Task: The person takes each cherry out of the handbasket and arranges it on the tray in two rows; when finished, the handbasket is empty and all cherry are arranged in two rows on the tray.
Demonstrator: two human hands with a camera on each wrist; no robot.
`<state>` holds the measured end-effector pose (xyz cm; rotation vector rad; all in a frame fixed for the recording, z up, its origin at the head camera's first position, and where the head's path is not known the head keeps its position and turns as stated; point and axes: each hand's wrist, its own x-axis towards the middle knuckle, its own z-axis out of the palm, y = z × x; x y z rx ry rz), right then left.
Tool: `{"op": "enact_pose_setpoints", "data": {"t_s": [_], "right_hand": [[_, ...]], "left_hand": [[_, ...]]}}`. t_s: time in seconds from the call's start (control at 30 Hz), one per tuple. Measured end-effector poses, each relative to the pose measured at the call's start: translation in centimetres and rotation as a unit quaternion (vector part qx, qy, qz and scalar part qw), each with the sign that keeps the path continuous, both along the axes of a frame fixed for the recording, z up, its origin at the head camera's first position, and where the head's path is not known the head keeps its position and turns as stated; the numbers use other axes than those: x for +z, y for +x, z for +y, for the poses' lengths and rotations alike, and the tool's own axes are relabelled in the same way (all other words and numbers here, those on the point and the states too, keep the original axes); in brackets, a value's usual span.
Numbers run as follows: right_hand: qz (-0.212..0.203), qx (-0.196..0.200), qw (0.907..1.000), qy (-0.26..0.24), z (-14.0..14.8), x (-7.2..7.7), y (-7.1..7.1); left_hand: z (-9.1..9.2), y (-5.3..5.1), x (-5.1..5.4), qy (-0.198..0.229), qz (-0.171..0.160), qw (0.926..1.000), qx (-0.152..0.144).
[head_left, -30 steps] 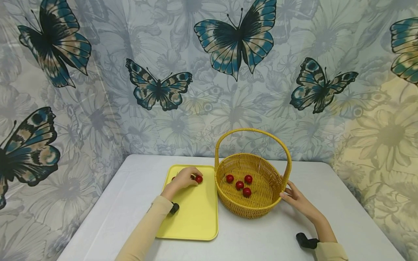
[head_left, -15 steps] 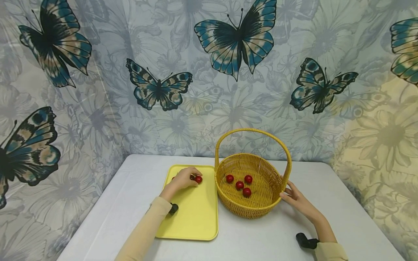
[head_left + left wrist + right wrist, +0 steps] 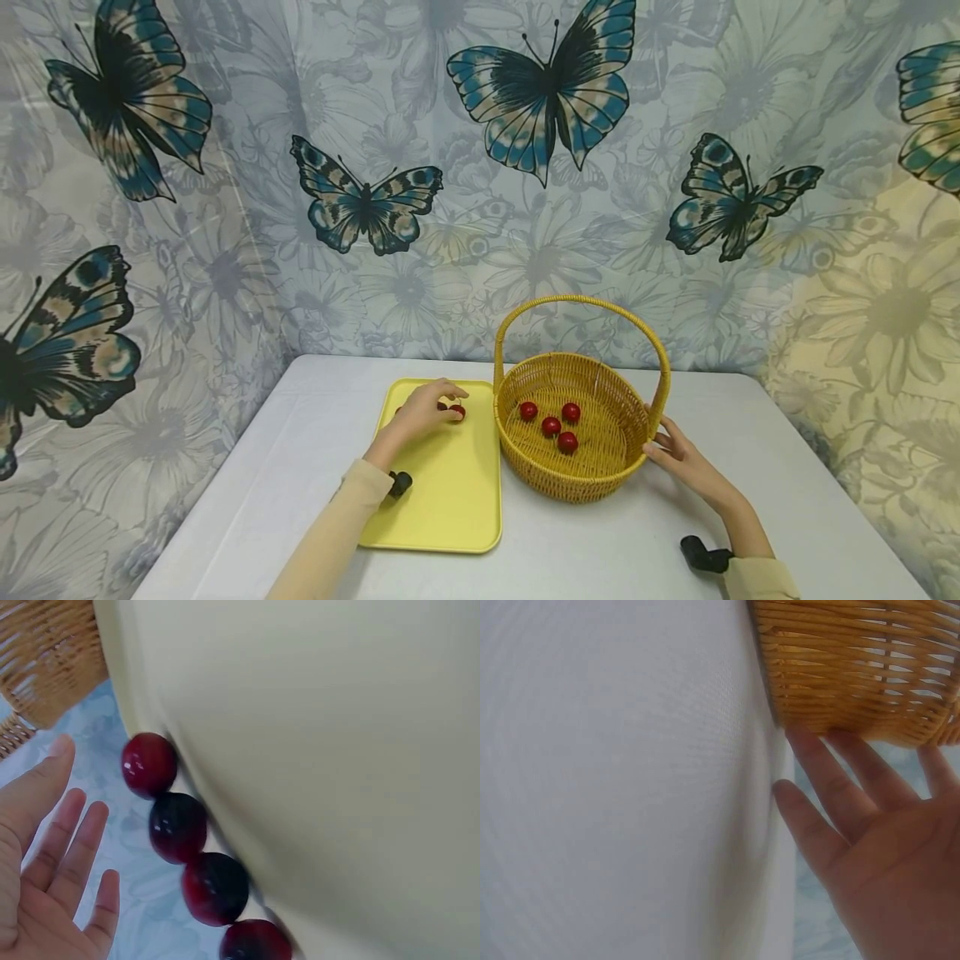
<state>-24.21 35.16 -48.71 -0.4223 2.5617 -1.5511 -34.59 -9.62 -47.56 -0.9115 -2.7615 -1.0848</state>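
My left hand hovers over the far part of a yellow tray, its thumb and fingers parted around a shiny red cherry-like fruit. In the left wrist view, several such fruits sit in a row on the tray, and the spread left hand is apart from them. Most of that row is hidden by the hand in the head view. My right hand touches the side of a yellow wicker basket with straight fingers, as the right wrist view also shows on the basket's wall. Several red fruits lie inside the basket.
The basket's tall arched handle rises above its rim. Tray and basket stand side by side on a white table. Behind the table hangs a butterfly-patterned cloth. A black wrist camera sits on the right wrist.
My left hand's fingers have spread wider and risen slightly above the fruit, and its thumb now covers part of it. The right hand and the basket have stayed put.
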Motion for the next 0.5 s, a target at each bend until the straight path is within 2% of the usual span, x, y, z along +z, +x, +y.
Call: {"op": "enact_pose_setpoints", "data": {"t_s": [0.2, 0.37, 0.5], "right_hand": [[0.001, 0.002, 1.0000, -0.003, 0.2, 0.0, -0.1], [-0.001, 0.013, 0.9997, -0.021, 0.5, -0.2, -0.2], [0.001, 0.014, 0.9997, -0.021, 0.4, -0.1, -0.2]], "left_hand": [[0.8, 0.8, 0.8, 0.031, -0.002, 0.9995, -0.005], [1.6, 1.4, 1.4, 0.047, 0.016, 0.9987, -0.014], [2.4, 1.8, 1.8, 0.066, 0.044, 0.9966, -0.021]]}}
